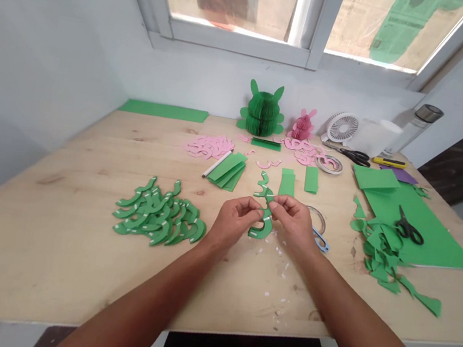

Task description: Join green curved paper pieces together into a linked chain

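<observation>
Both hands (234, 218) (297, 220) pinch curved green paper (267, 227) with white strips (253, 234) over a knotty wooden tabletop (67, 265), near heaped paper arcs (158, 216).

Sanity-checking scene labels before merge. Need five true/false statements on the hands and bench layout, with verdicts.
1. The left hand and right hand both pinch green curved paper. True.
2. The pink honeycomb figure stands between the green honeycomb figure and the white fan. True.
3. The pink honeycomb figure is the larger of the two. False: it is smaller.
4. Black scissors lie on the large green sheet. True.
5. The white fan stands left of the green honeycomb figure. False: it stands to the right.
</observation>
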Demonstrator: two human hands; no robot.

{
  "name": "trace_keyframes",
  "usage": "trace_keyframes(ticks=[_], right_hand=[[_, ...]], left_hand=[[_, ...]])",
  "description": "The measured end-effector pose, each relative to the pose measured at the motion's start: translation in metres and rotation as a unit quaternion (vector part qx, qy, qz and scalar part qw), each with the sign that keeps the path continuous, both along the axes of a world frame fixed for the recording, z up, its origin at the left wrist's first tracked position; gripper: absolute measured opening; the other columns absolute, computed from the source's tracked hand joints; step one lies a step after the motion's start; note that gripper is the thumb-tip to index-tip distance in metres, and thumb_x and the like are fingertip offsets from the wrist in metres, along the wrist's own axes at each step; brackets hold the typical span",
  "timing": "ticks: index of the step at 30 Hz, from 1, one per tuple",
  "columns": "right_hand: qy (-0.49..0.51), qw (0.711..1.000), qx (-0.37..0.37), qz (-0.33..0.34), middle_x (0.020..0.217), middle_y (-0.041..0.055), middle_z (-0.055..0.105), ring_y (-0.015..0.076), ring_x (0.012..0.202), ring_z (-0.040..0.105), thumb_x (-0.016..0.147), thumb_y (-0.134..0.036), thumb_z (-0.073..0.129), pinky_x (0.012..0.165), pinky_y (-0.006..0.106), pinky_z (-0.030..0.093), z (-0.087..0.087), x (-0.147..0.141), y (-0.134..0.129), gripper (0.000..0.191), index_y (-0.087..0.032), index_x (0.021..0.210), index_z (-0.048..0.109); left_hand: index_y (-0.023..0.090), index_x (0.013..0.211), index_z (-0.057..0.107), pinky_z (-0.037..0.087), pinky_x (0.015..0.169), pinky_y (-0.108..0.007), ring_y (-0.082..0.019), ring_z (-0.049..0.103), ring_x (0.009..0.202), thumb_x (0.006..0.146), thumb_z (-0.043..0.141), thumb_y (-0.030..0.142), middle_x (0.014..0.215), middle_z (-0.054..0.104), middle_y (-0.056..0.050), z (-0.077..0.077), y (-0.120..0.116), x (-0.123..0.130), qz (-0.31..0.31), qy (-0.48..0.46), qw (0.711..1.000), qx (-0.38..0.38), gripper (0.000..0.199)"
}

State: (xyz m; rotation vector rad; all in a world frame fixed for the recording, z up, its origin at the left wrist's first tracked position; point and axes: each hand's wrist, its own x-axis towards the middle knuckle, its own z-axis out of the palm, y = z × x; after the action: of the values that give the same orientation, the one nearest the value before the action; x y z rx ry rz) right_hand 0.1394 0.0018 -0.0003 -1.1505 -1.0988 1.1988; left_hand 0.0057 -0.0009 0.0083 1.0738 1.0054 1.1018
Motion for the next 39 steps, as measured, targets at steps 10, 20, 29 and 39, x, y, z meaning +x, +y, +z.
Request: trace_keyframes(ticks=[10,20,29,39], right_hand=[[-0.010,0.999,-0.001,0.041,0.057,-0.0019,0.055,0.0094,0.049,0.045,0.067,-0.037,0.067,0.047,0.022,0.033,-0.004,-0.003,-0.004,0.022,-0.016,0.071,0.060],[-0.015,0.999,-0.008,0.048,0.055,-0.0032,0.053,0.0083,0.048,0.042,0.067,-0.035,0.067,0.047,0.022,0.030,0.000,-0.005,-0.006,0.020,-0.016,0.069,0.060],[-0.142,0.986,0.083,-0.027,0.067,0.0014,0.060,0.0132,0.059,0.050,0.074,-0.032,0.059,0.055,0.026,0.039,0.004,-0.003,-0.008,0.013,-0.019,0.076,0.060],[-0.337,0.896,0.286,-0.031,0.073,0.0040,0.059,0.0169,0.068,0.052,0.081,-0.017,0.049,0.065,0.031,0.043,0.007,-0.002,-0.014,0.011,-0.021,0.081,0.059]], left_hand=[[0.014,0.073,0.066,0.045,0.057,-0.022,-0.014,0.057,0.065,0.060,0.072,0.028,0.069,0.064,-0.002,-0.006,0.002,-0.001,0.063,-0.044,0.997,0.003,0.020],[0.014,0.067,0.066,0.043,0.055,-0.021,-0.010,0.055,0.058,0.061,0.071,0.025,0.063,0.064,0.000,-0.003,0.001,0.000,0.075,-0.048,0.996,-0.007,0.013],[0.015,0.064,0.065,0.042,0.046,-0.021,-0.011,0.054,0.053,0.058,0.072,0.028,0.059,0.062,0.001,-0.002,0.000,-0.001,0.104,-0.020,0.994,-0.012,0.017],[0.015,0.066,0.062,0.039,0.041,-0.019,-0.009,0.050,0.047,0.063,0.067,0.026,0.057,0.058,0.002,-0.005,-0.002,-0.001,0.083,0.045,0.995,0.043,0.013]])
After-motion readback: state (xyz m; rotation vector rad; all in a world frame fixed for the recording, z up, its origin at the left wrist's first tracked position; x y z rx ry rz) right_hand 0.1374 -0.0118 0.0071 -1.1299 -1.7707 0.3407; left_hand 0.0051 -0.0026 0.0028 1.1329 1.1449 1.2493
